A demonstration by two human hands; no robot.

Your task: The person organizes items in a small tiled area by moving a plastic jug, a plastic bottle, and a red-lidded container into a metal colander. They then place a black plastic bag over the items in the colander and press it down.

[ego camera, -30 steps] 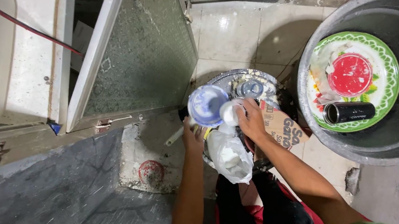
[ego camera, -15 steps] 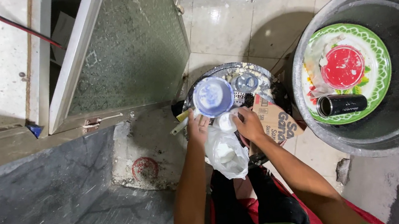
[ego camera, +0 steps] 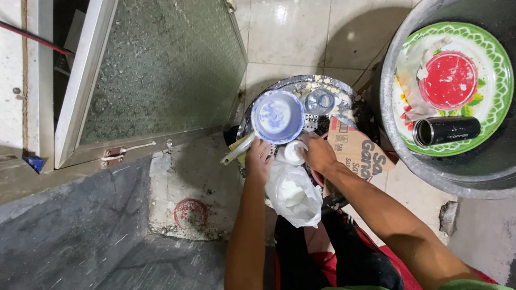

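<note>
I'm seeing both hands, left hand (ego camera: 258,159) and right hand (ego camera: 318,152), closing round the white plastic bag (ego camera: 293,193) at the round tray's (ego camera: 345,99) near edge w/ its mouth not tied yet, blue bowl (ego camera: 277,116) sitting untouched.

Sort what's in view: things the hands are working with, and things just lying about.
In hand: left hand and right hand hold the white plastic bag, by the blue-and-white bowl.

Lying about: green-rimmed plate, red lid, dark cylinder, big metal basin, cardboard.
</note>
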